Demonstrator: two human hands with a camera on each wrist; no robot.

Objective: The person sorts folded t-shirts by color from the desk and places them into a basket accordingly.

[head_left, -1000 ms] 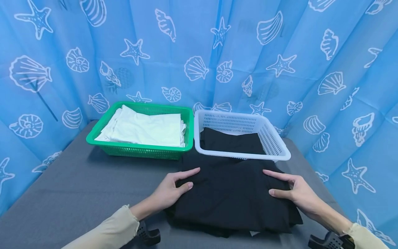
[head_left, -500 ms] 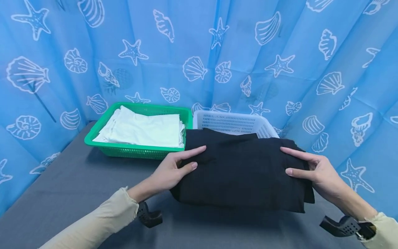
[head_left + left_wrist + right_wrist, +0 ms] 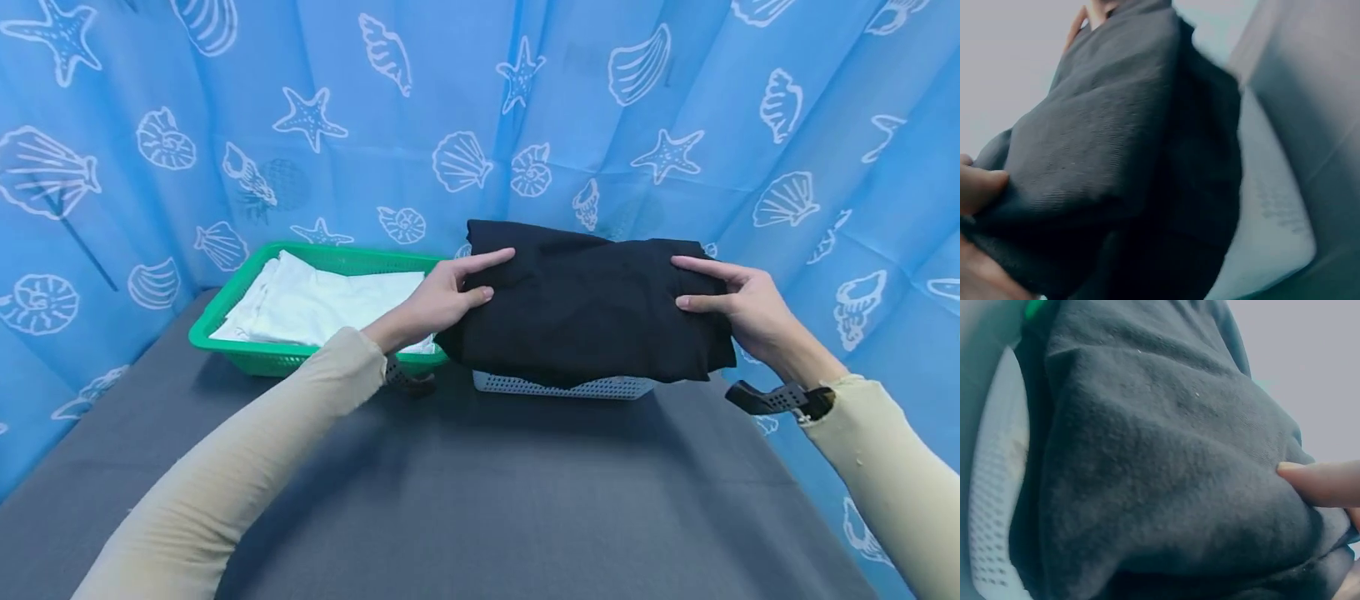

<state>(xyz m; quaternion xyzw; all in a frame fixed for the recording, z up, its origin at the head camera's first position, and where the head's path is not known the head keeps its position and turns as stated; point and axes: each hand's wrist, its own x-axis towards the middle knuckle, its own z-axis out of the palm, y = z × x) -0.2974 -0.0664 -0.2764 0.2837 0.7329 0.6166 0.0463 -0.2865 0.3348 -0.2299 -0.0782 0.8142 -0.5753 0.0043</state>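
A folded black garment hangs in the air over the white basket, hiding most of it. My left hand grips the garment's left side, thumb and index finger on top and the other fingers out of sight beneath. On the opposite side my right hand holds it in the same way. In the left wrist view, the black cloth drapes in thick layers beside the basket wall. The right wrist view shows my thumb pressing on the cloth.
Left of the white basket stands a green basket with folded white cloths in it. Both rest on a grey-covered table. A blue curtain with shell and starfish prints hangs behind and along the sides.
Both hands have lifted the folded black garment off the table and carried it up and forward over the white basket. The black cloth inside that basket is now hidden from the head view.
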